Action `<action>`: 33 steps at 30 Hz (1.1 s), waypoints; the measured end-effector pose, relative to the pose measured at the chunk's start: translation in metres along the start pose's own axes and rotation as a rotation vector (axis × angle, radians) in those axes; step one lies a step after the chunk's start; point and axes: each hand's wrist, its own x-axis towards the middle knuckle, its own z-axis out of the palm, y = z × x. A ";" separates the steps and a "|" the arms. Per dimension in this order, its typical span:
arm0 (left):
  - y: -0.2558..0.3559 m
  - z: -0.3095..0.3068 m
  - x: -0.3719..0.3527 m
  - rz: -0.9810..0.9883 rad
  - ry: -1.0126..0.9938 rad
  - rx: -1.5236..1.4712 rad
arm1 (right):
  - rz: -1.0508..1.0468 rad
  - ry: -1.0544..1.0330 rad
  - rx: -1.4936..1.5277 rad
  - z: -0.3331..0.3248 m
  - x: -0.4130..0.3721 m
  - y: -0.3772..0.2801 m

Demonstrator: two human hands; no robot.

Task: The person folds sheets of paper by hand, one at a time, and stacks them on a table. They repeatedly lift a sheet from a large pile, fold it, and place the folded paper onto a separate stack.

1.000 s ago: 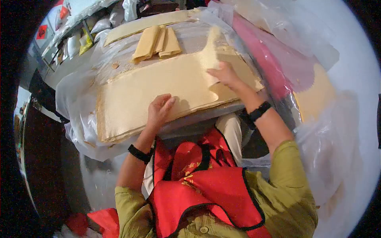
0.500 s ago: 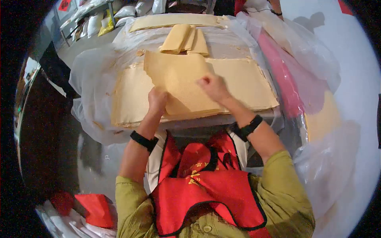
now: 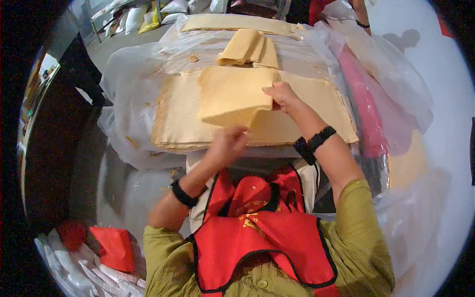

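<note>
A thin pale yellow sheet (image 3: 236,91), resembling tofu skin, is folded and partly lifted over a stack of similar sheets (image 3: 178,114). My right hand (image 3: 283,96) pinches its right edge with thumb and fingers. Below the sheet's lower edge, my left hand (image 3: 228,146) is closed and slightly blurred; its fingertips meet a drooping flap of the sheet. Beyond them lies a folded bundle of yellow sheets (image 3: 247,47).
Another yellow stack (image 3: 237,22) lies at the far end of the table. Clear plastic film (image 3: 131,99) drapes over the sides, with pink material (image 3: 363,109) on the right. Part of another person's arm (image 3: 360,12) shows at top right. Bags (image 3: 136,20) stand at the back left.
The sheet has been folded over and its lower edge raised. My right hand has moved to its right edge; my left hand has shifted right and down from the sheet's left side.
</note>
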 end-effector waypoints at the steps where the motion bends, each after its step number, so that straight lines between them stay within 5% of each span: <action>1: -0.011 0.020 -0.002 0.041 -0.100 -0.122 | -0.063 0.005 0.012 0.008 0.000 -0.019; 5: -0.005 0.045 0.024 0.129 0.038 -0.066 | -0.214 -0.008 0.225 0.036 -0.003 -0.074; 8: -0.057 0.057 0.086 -0.213 0.072 0.110 | -0.280 -0.070 0.208 0.048 -0.016 -0.116; 11: -0.079 0.019 0.099 -0.082 -0.272 0.102 | -0.421 -0.172 0.348 0.046 -0.029 -0.152; 14: -0.053 0.000 0.081 -0.575 0.182 -1.036 | -0.577 -0.269 0.416 0.022 -0.044 -0.180; 19: -0.090 -0.017 0.074 -0.336 0.220 -1.369 | -0.470 -0.131 0.421 -0.035 -0.061 -0.137; 23: -0.143 -0.024 0.061 0.024 0.337 -1.629 | -0.070 -0.103 0.245 -0.074 -0.049 -0.020; 25: -0.157 -0.020 0.067 0.044 0.246 -1.293 | 0.066 -0.138 0.080 -0.091 -0.035 0.043; 29: -0.172 -0.009 0.084 0.086 0.046 -0.614 | 0.101 -0.087 -0.084 -0.085 -0.053 0.061; 30: -0.137 -0.017 0.076 -0.074 0.152 -1.255 | 0.093 -0.070 -0.116 -0.088 -0.049 0.063; 33: -0.122 -0.011 0.080 -0.021 0.109 -1.650 | 0.092 -0.051 -0.232 -0.089 -0.052 0.060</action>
